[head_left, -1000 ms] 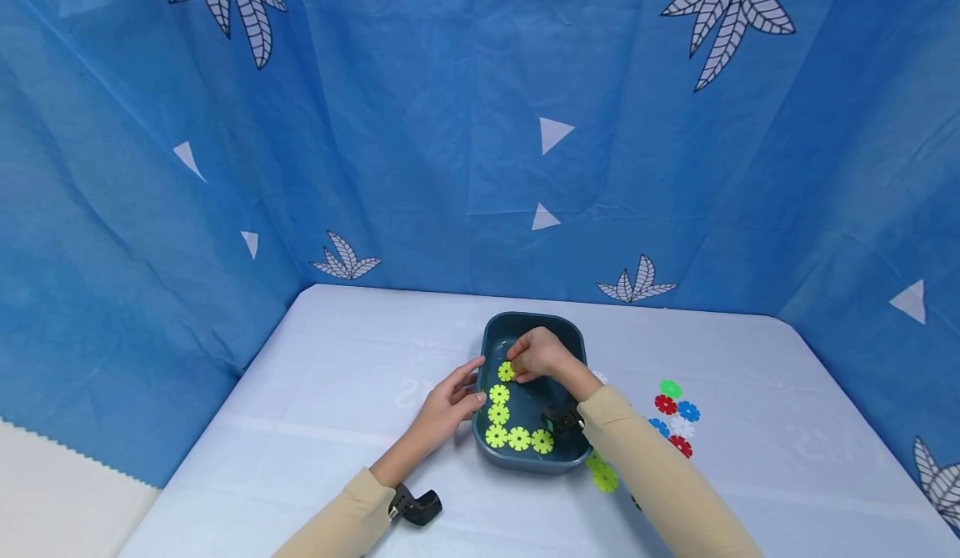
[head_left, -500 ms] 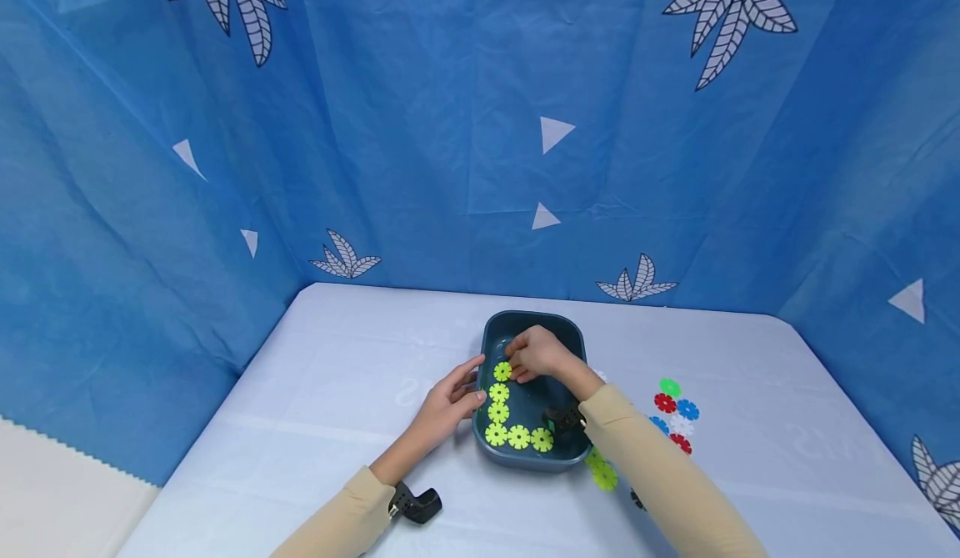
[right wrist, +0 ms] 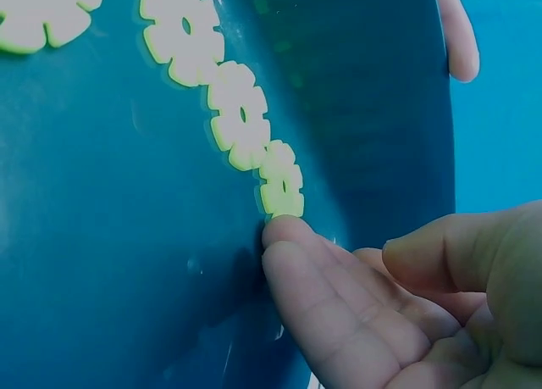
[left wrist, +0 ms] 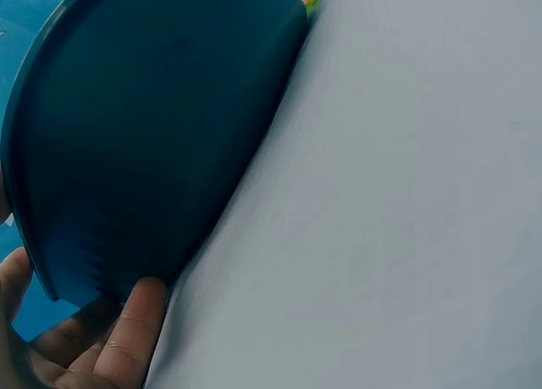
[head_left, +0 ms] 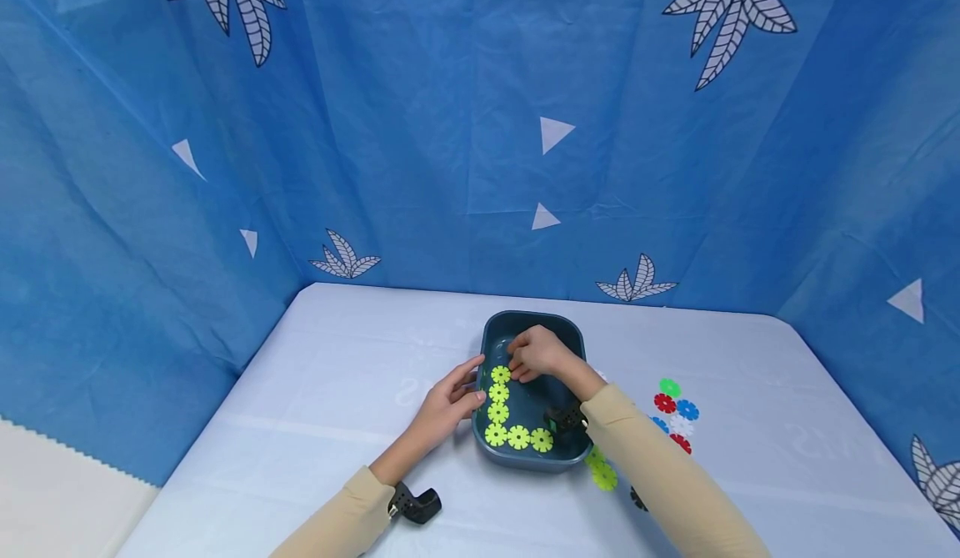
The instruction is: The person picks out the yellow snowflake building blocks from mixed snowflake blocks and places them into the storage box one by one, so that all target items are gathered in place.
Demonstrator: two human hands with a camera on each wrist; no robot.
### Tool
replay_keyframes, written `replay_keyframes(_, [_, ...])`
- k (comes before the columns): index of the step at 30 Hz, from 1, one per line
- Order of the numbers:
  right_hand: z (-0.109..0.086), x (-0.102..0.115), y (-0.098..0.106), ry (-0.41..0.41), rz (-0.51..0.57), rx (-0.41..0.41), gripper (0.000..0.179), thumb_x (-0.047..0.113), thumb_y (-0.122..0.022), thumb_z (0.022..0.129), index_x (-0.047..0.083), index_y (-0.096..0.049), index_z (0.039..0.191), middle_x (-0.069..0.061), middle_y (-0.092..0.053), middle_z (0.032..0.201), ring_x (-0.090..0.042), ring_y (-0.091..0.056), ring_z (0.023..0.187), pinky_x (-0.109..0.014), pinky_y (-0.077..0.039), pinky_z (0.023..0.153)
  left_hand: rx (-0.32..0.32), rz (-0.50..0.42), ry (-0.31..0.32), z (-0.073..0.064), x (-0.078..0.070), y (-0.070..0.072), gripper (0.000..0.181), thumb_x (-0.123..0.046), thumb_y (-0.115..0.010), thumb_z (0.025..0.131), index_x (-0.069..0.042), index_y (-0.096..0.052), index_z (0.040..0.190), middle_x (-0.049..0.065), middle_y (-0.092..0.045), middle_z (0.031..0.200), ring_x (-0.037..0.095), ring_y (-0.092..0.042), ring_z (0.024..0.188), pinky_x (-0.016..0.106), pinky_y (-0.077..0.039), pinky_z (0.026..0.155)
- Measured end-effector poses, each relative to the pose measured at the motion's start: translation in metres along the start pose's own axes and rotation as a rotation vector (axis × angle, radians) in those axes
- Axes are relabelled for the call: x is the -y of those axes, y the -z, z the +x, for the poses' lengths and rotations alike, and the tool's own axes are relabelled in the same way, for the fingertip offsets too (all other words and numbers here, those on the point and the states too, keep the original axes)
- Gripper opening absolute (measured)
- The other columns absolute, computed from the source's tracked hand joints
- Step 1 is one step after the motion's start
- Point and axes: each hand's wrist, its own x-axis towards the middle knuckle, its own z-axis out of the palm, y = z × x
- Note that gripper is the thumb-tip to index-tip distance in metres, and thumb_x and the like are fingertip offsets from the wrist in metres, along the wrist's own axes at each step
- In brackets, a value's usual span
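Note:
My left hand (head_left: 450, 399) rests against the left wall of a dark blue-green plastic bin (head_left: 517, 461), fingers and thumb at its rim; the left wrist view shows a fingertip low on the outer wall. My right hand (head_left: 538, 354) reaches inside. Its fingertips meet the edge of the farthest yellow-green notched snowflake disc (right wrist: 282, 181), while the thumb (right wrist: 423, 253) stays apart from the fingers. Flat on the bin floor, several such discs form an L: a row along the left wall, ending at a corner disc (head_left: 496, 434), then a short row along the near wall to another disc (head_left: 542, 439).
Right of the bin on the white-covered table (head_left: 360, 324) lie loose discs: a green one (head_left: 670, 389), a red one (head_left: 664, 404), a blue one (head_left: 687, 410) and a white one (head_left: 682, 426). Yellow-green discs (head_left: 603, 476) lie by the bin's near right corner. A blue curtain (head_left: 465, 124) stands behind.
The farthest yellow-green disc has slid left and slightly nearer, into line with the row along the left wall. My right hand has shifted only a little; the left hand has stayed put.

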Motion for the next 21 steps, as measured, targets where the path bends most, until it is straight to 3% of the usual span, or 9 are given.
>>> replay_keyframes(13, [-0.007,0.002,0.004,0.024,-0.045,-0.015,0.032,0.005,-0.056,0.1,-0.008,-0.066,0.127,-0.017,-0.076,0.095,-0.023,-0.077,0.081,-0.036,-0.066,0.073,-0.002,0.009,0.001,-0.001,-0.001,0.0,0.059,-0.016,-0.06,0.101,-0.02,-0.04,0.157,0.024,-0.048,0.152,0.041,-0.055,0.135,0.033,-0.063,0.09])
replay_keyframes(21, [-0.022,0.004,0.035,0.113,-0.115,-0.018,0.034,0.011,-0.056,0.101,-0.009,-0.067,0.126,-0.019,-0.077,0.102,-0.024,-0.077,0.085,-0.036,-0.066,0.076,-0.01,0.037,-0.004,-0.001,-0.001,-0.001,0.058,-0.016,-0.059,0.102,-0.019,-0.041,0.157,0.025,-0.049,0.151,0.042,-0.056,0.134,0.033,-0.064,0.089])
